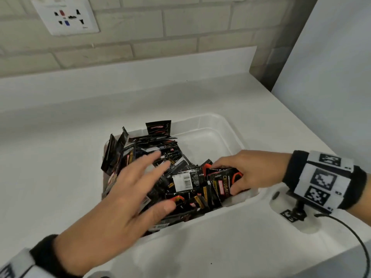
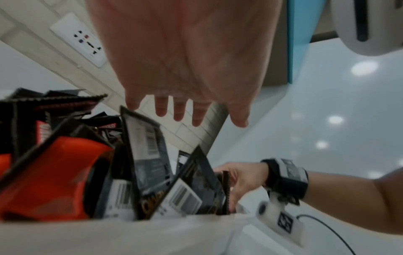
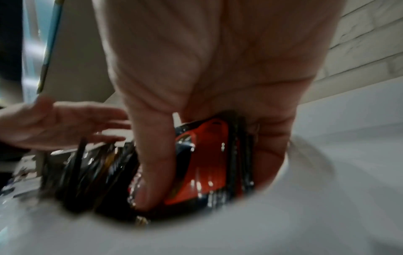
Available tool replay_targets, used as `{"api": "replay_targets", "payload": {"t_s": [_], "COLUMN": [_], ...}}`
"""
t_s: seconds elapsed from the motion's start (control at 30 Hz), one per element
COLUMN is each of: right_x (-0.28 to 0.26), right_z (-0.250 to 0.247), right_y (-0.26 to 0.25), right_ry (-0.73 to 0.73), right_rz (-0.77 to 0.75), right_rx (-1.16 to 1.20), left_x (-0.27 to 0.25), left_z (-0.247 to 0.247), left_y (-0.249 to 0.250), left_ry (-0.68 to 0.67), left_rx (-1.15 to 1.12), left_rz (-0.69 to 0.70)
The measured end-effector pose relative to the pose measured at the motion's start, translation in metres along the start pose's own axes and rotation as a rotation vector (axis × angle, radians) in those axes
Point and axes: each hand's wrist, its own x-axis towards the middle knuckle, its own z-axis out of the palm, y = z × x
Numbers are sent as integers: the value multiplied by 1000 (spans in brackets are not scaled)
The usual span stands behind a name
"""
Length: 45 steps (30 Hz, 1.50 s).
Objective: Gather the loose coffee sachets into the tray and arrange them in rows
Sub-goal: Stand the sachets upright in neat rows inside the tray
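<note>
A: Starting with the largest item: what carries everything?

B: A white table (image 1: 60,157) set against a pale brick wall (image 1: 180,27). A white wall socket plate (image 1: 65,16) is mounted on the wall at upper left.

A: Next item?

B: A white tray (image 1: 216,125) rests on the table. Its far right portion is bare. Its left and near portions hold the coffee sachets (image 1: 166,177), black packets with red-orange and gold print, some showing white barcode labels. They lie in a loose heap, overlapping at mixed angles. Several stand on edge against the left wall of the tray, and one stands upright at the far rim.

A: Left hand status?

B: The left hand (image 1: 128,197) is above the left part of the heap, palm down, fingers straight and spread. It grips nothing. The left wrist view confirms extended fingers (image 2: 179,112) over the sachets. Contact with the top sachets cannot be determined.

A: Right hand status?

B: The right hand (image 1: 247,173) is at the near right of the tray, fingers and thumb curled round a small stack of sachets (image 1: 224,183) held on edge. The right wrist view shows the thumb (image 3: 152,163) pressed on the red-orange face of the outer sachet.

A: Anything smaller?

B: Black wristbands with white marker tags on both wrists, and a black cable (image 1: 353,235) running from the right wrist.
</note>
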Motion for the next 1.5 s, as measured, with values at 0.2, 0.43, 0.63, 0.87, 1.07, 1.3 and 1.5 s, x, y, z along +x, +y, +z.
{"api": "replay_targets", "payload": {"t_s": [0.2, 0.43, 0.63, 0.87, 1.07, 1.3, 1.5], "right_x": [-10, -22, 6, 23, 30, 22, 24], "right_z": [-26, -46, -20, -8, 4, -1, -11], "right_y": [10, 3, -46, -75, -83, -82, -72], "right_ry": [55, 332, 289, 376, 453, 684, 609], "right_rz": [32, -43, -146, -173, -192, -202, -168], "right_rx": [70, 504, 1043, 1289, 1206, 587, 632], "left_x": [5, 17, 51, 78, 75, 74, 68], "left_z": [-9, -19, -8, -7, -1, 3, 13], "left_y": [5, 16, 29, 27, 24, 21, 15], "left_ry": [59, 245, 187, 477, 308, 375, 361], "left_rx": [41, -401, -759, -1189, -1376, -1471, -1362], "left_rz": [28, -43, -140, -234, -298, -282, -239]}}
